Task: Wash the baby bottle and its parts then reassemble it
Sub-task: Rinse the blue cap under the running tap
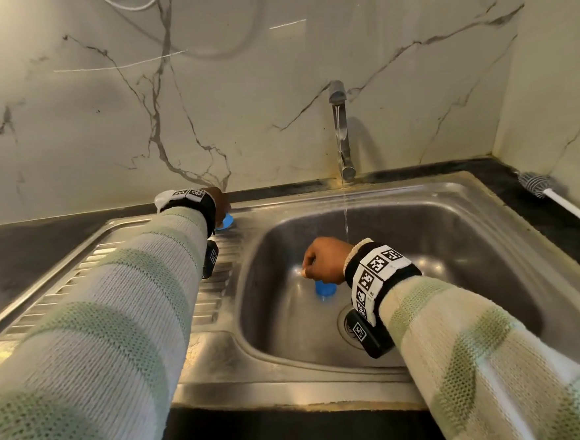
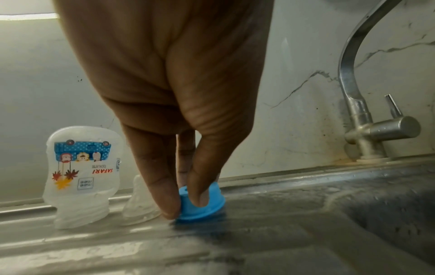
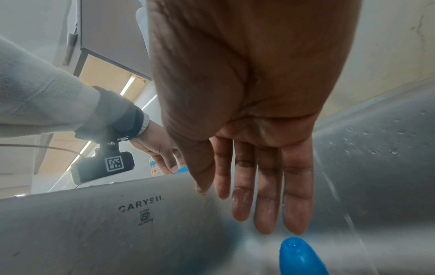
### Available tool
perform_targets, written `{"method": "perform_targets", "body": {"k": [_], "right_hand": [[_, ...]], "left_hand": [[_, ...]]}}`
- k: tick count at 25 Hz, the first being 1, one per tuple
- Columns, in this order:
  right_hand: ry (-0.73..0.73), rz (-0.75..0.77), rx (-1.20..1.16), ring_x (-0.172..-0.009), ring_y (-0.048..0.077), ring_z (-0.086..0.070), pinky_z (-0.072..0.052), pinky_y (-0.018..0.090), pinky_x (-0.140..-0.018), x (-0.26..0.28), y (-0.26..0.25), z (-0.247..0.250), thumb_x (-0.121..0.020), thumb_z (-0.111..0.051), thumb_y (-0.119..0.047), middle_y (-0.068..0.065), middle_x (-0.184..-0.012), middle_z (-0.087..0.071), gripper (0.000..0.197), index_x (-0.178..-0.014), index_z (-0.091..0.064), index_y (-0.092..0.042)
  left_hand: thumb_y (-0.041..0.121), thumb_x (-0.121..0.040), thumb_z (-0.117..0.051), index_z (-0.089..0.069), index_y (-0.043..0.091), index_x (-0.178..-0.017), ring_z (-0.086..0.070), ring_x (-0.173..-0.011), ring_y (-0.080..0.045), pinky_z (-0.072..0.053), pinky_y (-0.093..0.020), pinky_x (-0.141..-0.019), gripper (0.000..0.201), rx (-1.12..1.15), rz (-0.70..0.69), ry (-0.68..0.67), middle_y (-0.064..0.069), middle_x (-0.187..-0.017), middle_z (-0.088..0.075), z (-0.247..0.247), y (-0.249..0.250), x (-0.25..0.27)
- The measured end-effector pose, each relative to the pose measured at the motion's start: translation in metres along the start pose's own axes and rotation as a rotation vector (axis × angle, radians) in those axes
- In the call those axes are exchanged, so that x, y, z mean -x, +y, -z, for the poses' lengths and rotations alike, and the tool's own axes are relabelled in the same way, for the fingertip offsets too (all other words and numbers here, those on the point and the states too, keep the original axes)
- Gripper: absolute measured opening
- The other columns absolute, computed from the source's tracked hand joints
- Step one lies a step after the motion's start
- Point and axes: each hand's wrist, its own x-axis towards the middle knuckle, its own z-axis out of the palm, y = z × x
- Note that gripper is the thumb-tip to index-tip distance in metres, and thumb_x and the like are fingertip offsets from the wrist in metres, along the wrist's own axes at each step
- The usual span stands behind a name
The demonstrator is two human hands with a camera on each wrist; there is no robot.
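My left hand (image 2: 186,204) reaches to the back of the drainboard (image 2: 117,241) and pinches the blue screw ring (image 2: 202,203), which sits flat on the steel; the head view shows this ring (image 1: 227,221) below my left hand (image 1: 220,204). Left of it stand the clear nipple (image 2: 139,201) and the printed baby bottle (image 2: 82,176), upside down on its neck. In the basin, my right hand (image 3: 259,204) hangs with wet fingers straight, just above the blue cap (image 3: 299,256) and not touching it. The cap (image 1: 325,290) stands on the basin floor under my right hand (image 1: 322,262).
The tap (image 1: 340,130) runs a thin stream (image 1: 345,216) into the steel sink (image 1: 454,229) just behind my right wrist. The drain (image 1: 344,326) lies near that wrist. A bottle brush (image 1: 536,185) lies on the dark counter at the right, by the marble wall.
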Motion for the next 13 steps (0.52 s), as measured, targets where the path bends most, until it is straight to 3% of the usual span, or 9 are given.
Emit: {"method": "perform_targets", "body": {"k": [3,5,6,8,10,13], "right_hand": [[-0.020,-0.016,0.018,-0.094,0.025,-0.068,-0.055,0.033,-0.081,0.001,-0.001,0.001,-0.094,-0.061,-0.022,0.012,-0.100,-0.072,0.023,-0.104,-0.073,-0.005],[-0.036,-0.028,0.029,-0.094,0.025,-0.069,-0.054,0.030,-0.075,0.001,0.001,0.003,-0.094,-0.060,-0.022,0.012,-0.101,-0.072,0.024,-0.105,-0.073,-0.005],[-0.044,-0.039,0.028,-0.094,0.025,-0.069,-0.053,0.028,-0.069,0.001,0.002,0.005,-0.094,-0.060,-0.023,0.011,-0.100,-0.073,0.024,-0.105,-0.073,-0.006],[-0.050,-0.065,0.019,-0.091,0.026,-0.071,-0.052,0.026,-0.060,0.000,0.006,0.010,-0.094,-0.060,-0.023,0.011,-0.099,-0.073,0.023,-0.104,-0.072,-0.006],[-0.052,-0.114,0.038,-0.089,0.027,-0.071,-0.058,0.033,-0.069,0.003,0.013,0.016,-0.094,-0.060,-0.025,0.013,-0.098,-0.073,0.024,-0.103,-0.072,-0.006],[-0.076,-0.188,0.100,-0.093,0.028,-0.070,-0.057,0.040,-0.087,0.005,0.025,0.022,-0.092,-0.063,-0.032,0.012,-0.102,-0.073,0.031,-0.107,-0.069,-0.005]], "left_hand": [[0.020,-0.074,-0.076,-0.067,0.028,-0.117,-0.070,-0.090,-0.027,-0.057,-0.041,-0.089,0.045,-0.016,0.003,0.012,-0.001,-0.105,-0.068,-0.002,0.005,0.013],[0.024,-0.064,-0.078,-0.063,0.034,-0.119,-0.071,-0.086,-0.027,-0.058,-0.044,-0.085,0.057,0.001,0.011,0.012,-0.001,-0.104,-0.069,-0.002,0.002,-0.002],[0.027,-0.056,-0.078,-0.063,0.035,-0.113,-0.072,-0.080,-0.028,-0.058,-0.047,-0.081,0.059,0.014,0.023,-0.004,-0.001,-0.098,-0.071,-0.004,-0.005,-0.025],[0.026,-0.047,-0.076,-0.069,0.026,-0.091,-0.073,-0.066,-0.030,-0.056,-0.052,-0.071,0.044,0.024,0.049,-0.004,-0.005,-0.085,-0.075,-0.001,-0.006,-0.046],[0.019,-0.054,-0.074,-0.068,0.014,-0.078,-0.072,-0.064,-0.031,-0.056,-0.051,-0.070,0.025,0.041,0.019,0.067,-0.011,-0.079,-0.074,0.012,0.018,-0.022],[0.020,-0.077,-0.066,-0.066,0.005,-0.086,-0.071,-0.086,-0.035,-0.056,-0.036,-0.076,0.017,0.014,-0.170,0.258,-0.016,-0.090,-0.071,0.027,0.089,0.079]]}}
